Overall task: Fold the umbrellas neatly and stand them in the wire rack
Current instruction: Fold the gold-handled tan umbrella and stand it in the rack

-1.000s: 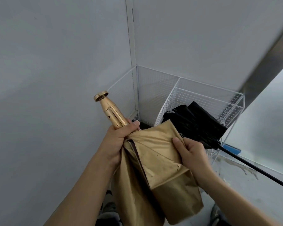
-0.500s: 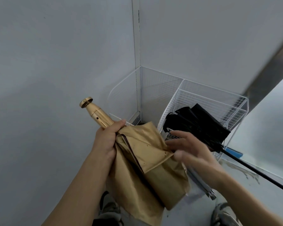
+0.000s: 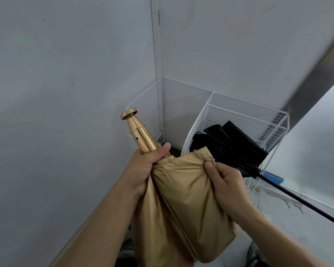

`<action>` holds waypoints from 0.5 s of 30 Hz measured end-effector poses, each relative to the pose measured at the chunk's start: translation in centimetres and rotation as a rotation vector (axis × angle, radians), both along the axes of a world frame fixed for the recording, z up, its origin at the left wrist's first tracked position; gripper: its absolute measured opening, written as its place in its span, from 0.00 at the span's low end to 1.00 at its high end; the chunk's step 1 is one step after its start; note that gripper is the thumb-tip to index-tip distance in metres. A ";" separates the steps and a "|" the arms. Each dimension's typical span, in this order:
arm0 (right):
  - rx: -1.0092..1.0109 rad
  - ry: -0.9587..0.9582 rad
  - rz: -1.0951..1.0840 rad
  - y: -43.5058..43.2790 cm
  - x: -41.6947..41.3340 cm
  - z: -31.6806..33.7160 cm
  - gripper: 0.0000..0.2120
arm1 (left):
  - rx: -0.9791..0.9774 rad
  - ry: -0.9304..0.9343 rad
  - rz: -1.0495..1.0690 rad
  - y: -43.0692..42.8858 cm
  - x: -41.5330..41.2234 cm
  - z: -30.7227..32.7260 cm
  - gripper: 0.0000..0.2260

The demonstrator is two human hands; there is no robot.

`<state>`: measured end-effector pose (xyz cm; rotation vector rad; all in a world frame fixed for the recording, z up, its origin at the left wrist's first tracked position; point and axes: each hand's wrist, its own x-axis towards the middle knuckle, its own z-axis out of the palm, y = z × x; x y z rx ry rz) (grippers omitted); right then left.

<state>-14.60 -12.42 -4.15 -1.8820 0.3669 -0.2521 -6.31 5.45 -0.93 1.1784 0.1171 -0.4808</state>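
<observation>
A gold umbrella (image 3: 183,205) hangs in front of me, its shiny gold handle (image 3: 138,132) pointing up and to the left. My left hand (image 3: 147,166) grips it just below the handle, where the cloth gathers. My right hand (image 3: 226,182) pinches the upper right edge of the gold cloth, thumb on top. Behind them a white wire rack (image 3: 245,116) stands in the corner. A black umbrella (image 3: 229,147) lies half folded over the rack's front, its thin black shaft (image 3: 301,201) running out to the lower right.
Grey walls meet in a corner (image 3: 158,54) right behind the rack. A small blue object (image 3: 273,177) lies on the floor to the right of the rack. My shoes (image 3: 255,253) show at the bottom edge.
My right hand, which hung open over the gold cloth half a second ago, has taken hold of its upper edge. The handle has swung more upright, and the cloth lies smoother.
</observation>
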 end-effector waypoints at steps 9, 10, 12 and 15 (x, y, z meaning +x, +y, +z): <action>-0.261 -0.011 -0.106 -0.1 -0.1 -0.7 0.03 | -0.005 0.065 0.103 -0.2 -0.4 0.2 0.09; -0.257 -0.135 -0.125 0.1 -0.4 0.1 0.03 | 0.036 0.068 0.155 -0.1 -0.3 0.0 0.08; -0.315 -0.288 -0.035 0.8 -1.2 0.9 0.02 | 0.116 0.066 0.263 0.1 0.1 -0.4 0.08; -0.408 -0.081 0.288 2.4 -2.4 0.9 0.22 | 0.140 0.085 0.334 0.2 0.4 -0.7 0.09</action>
